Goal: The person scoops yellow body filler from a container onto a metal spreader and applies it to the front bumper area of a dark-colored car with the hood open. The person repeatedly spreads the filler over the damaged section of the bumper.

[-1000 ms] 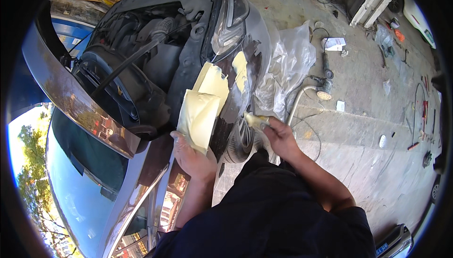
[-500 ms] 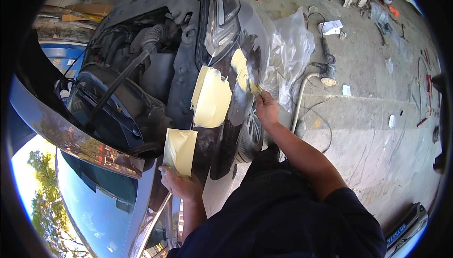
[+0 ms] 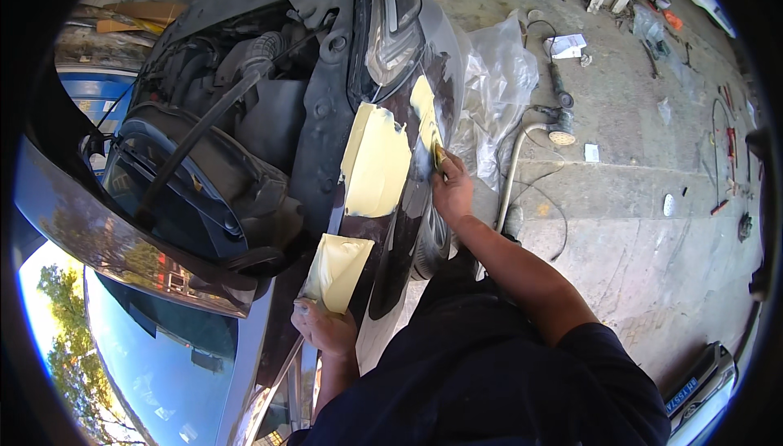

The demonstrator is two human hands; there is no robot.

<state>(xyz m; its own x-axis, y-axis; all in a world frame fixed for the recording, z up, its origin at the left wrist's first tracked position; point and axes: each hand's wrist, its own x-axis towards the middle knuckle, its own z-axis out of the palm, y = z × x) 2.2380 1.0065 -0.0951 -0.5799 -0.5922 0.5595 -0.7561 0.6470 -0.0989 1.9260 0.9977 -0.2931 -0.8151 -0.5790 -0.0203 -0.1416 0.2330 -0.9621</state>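
My left hand [image 3: 328, 329] grips the near edge of a flat mixing board [image 3: 339, 271] coated with pale yellow body filler. In my right hand [image 3: 453, 193] is a small putty spreader [image 3: 441, 154], pinched in closed fingers; its edge touches the lower end of a narrow filler strip [image 3: 425, 112] on the car's front fender. To the left of that strip, a broad filler patch [image 3: 377, 165] covers the top of the fender. Dark and grey sanded areas surround both patches. My fingers partly hide the spreader.
The car's hood [image 3: 122, 234] stands raised over the engine bay [image 3: 236, 79], held by a dark strut [image 3: 204, 124]. Beyond the fender lie clear plastic sheeting [image 3: 499, 91] and a sander [image 3: 561, 130] with its hose. The front wheel [image 3: 432, 238] is below my right hand.
My left hand has moved the board to the right and tilted it. My right hand, still holding the spreader, has shifted slightly left and down relative to the view.
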